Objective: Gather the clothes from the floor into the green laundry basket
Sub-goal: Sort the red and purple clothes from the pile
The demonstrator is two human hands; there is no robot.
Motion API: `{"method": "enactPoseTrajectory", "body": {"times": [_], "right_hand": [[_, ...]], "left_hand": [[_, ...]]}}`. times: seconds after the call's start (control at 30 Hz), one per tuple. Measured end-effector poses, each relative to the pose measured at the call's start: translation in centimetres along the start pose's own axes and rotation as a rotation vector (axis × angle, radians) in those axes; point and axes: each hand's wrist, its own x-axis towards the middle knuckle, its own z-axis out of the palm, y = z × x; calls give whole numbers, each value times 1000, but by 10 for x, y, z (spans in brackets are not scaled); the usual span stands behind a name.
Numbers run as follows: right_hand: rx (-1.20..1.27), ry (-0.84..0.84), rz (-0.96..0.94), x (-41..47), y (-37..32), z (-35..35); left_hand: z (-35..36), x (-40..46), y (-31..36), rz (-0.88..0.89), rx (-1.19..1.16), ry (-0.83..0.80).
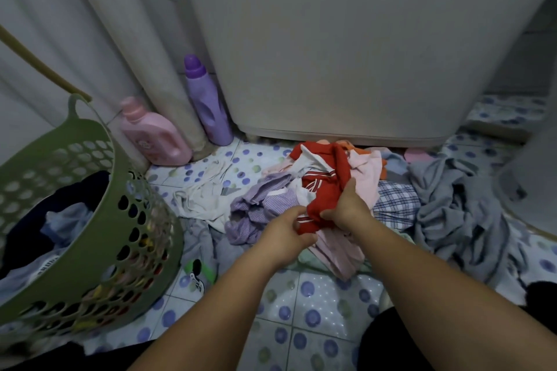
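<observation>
Both hands meet at the middle of a heap of laundry on a tiled floor. The right hand (349,205) clamps its thumb and curled fingers round a bunch of red garment (324,190), a soft knit with white stripe trim that rises in crumpled folds toward the rear of the heap. The left hand (286,233) sits just beside it, fingertips pinching the lower edge of the same red cloth.

Under and around the red piece lie a pale pink cloth (363,172), a lilac striped shirt (259,209) bunched in loose wrinkles to the left, and a checked cloth (394,202) in blue and white to the right. A limp white garment (202,199) spreads flat further left, and a large grey garment (458,214) slumps in heavy folds at the right. A grey piece with a cartoon mouse print (197,275) lies near the basket's foot.

The green laundry basket (120,232) stands at the left, a round plastic tub with walls pierced by oval holes and a loop handle on its rim; dark and pale blue clothes already fill it.

Behind, a pink bottle (156,135) and a tall purple bottle (208,105), both smooth moulded plastic, stand against the wall beside a white appliance (346,39) with a curved base. The floor (316,304) is glossy tile dotted with blue and green spots.
</observation>
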Motion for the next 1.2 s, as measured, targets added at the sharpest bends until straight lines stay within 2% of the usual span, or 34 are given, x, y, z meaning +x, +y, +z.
{"method": "enactPoseTrajectory", "body": {"times": [0.1, 0.27, 0.33, 0.4, 0.53, 0.6, 0.77, 0.87, 1.03, 1.13, 1.2], "right_hand": [[-132, 13, -89, -1, -2, 10], [-36, 170, -306, -14, -25, 7], [151, 159, -463, -28, -47, -6], [378, 70, -570, -50, -74, -23], [949, -127, -558, -90, -116, -53], [1160, -218, -528, -101, -130, -65], [1416, -354, -516, -113, -151, -83], [1529, -400, -503, -111, -157, -86], [1533, -234, -404, -89, -146, -85], [1333, -94, -269, -74, -123, -70], [1141, -80, -125, -64, -105, -52]], "left_hand": [[-8, -2, -9, -3, -2, 22], [-14, -1, -13, 1, -38, 55], [-14, 5, -14, 15, -74, 132], [-15, 7, -9, 14, -107, 217], [-22, 7, 7, 50, -142, 313], [-26, 11, 10, 93, -187, 366], [-34, 13, 15, 35, -314, 432], [-41, 17, 15, 45, -535, 437], [-62, 14, 17, -3, -1101, 380], [-81, 10, 18, 10, -1259, 384], [-94, 7, 18, 31, -1302, 398]]}}
